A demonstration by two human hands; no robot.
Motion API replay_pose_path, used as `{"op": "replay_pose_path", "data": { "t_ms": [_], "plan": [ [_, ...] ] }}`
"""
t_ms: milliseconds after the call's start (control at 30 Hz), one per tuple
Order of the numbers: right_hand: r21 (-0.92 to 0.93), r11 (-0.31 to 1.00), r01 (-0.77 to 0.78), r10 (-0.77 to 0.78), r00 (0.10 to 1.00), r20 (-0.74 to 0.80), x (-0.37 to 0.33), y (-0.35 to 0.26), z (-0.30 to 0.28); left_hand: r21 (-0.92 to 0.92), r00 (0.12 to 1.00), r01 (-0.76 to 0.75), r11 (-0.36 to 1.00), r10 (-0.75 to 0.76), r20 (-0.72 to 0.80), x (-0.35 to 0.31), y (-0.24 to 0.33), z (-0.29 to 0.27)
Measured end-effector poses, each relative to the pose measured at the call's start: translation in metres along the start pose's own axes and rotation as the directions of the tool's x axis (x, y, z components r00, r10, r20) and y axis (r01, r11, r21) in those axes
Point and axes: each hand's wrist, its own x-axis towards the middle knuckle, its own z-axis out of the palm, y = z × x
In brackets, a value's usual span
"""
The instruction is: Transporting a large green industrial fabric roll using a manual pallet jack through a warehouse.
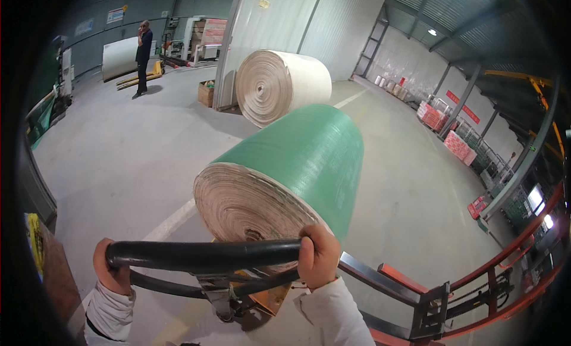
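Note:
Both ends of a black loop handle [202, 255] are in my grip. My left hand [112, 268] is closed round its left end, and my right hand [319, 258] is wrapped round its right end. The handle belongs to a pallet jack [272, 299], whose yellow base shows partly below it. Just beyond the handle lies a large roll [303, 149] on its side, green on the outside, with pale layered edges at the near end. The handle hides the lowest part of that end. Whether the forks are under the roll cannot be seen.
Behind the green roll is a big cream roll [297, 84] near a white partition wall [342, 24]. An orange-red lifting frame [437, 310] stands close at right. Far left, a person [143, 57] stands beside another yellow pallet jack [134, 79]. A wooden crate [206, 95] sits by the partition's edge.

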Motion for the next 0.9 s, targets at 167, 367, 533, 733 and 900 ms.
{"op": "replay_pose_path", "data": {
  "t_ms": [167,367,533,733,900],
  "plan": [
    [0.005,1.000,0.012,-0.012,1.000,0.015,0.032,0.020,0.019,-0.012,0.999,0.043,0.999,-0.043,-0.020,0.017,-0.010,0.023],
    [0.035,0.998,0.048,-0.048,0.999,-0.019,0.069,0.044,0.061,-0.016,1.000,-0.011,1.000,0.012,0.014,0.056,-0.050,0.060],
    [0.005,0.998,0.062,-0.062,0.994,-0.095,0.104,0.056,0.102,-0.055,0.998,-0.004,0.998,0.007,0.055,0.099,-0.094,0.090],
    [-0.041,0.999,0.023,-0.029,0.986,-0.164,0.156,0.087,0.139,-0.248,0.997,0.024,0.969,-0.006,0.076,0.150,-0.144,0.158],
    [-0.048,0.998,-0.028,0.019,0.983,-0.180,0.192,0.110,0.180,-0.132,0.990,-0.086,0.988,0.099,0.097,0.205,-0.190,0.217]
  ]
}}
